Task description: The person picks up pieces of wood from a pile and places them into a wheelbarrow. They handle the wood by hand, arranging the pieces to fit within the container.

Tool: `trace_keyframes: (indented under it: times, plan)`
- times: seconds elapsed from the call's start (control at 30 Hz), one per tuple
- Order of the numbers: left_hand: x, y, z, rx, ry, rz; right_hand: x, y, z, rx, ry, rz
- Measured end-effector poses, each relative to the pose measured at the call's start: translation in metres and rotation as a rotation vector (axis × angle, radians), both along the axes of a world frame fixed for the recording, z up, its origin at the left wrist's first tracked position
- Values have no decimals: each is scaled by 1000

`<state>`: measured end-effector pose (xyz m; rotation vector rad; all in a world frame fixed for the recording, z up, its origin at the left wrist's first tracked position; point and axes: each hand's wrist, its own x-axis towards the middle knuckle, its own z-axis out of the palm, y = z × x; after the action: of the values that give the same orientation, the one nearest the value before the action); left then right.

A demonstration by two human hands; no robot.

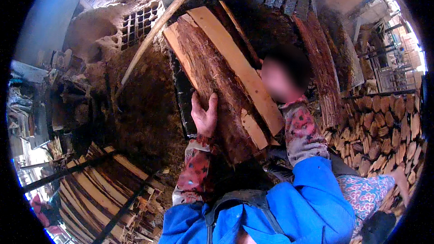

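In front of me is a bundle of long wooden slabs (226, 63), rough bark alternating with pale sawn faces, tilted from upper left to lower right. My left hand (205, 115) is closed on the bundle's left side, its thumb lying over the bark and its fingers at the edge. At the right edge my right hand (275, 79) grips the slabs; a blurred patch covers much of it, though a bit of finger shows against the wood. Red patterned sleeves cover both forearms.
A long curved pole (158, 29) crosses the upper left, before a wall with a grid opening (140, 25). More slabs lie in a rack (97, 185) at lower left. Split firewood (379, 126) is stacked at right. A person in patterned cloth (366, 194) is at lower right.
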<state>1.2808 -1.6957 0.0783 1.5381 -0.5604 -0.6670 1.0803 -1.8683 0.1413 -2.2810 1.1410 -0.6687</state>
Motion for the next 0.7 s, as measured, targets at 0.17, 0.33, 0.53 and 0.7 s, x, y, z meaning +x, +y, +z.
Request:
trace_keyframes:
  times: [0.17, 0.33, 0.53, 0.7]
  plan:
    - [-5, -3, -3, -33, 48, 10, -10, -24, -68, 66, -2, -134]
    - [-5, -2, -8, -81, 22, 56, 16, 0, -23, 154, 103, -102]
    - [2, 21, -12, -1, -19, -24, 1, 25, -47, 11, -31, -4]
    - [-12, 95, -1, 17, 163, -7, -16, 103, -60, 10, 37, -62]
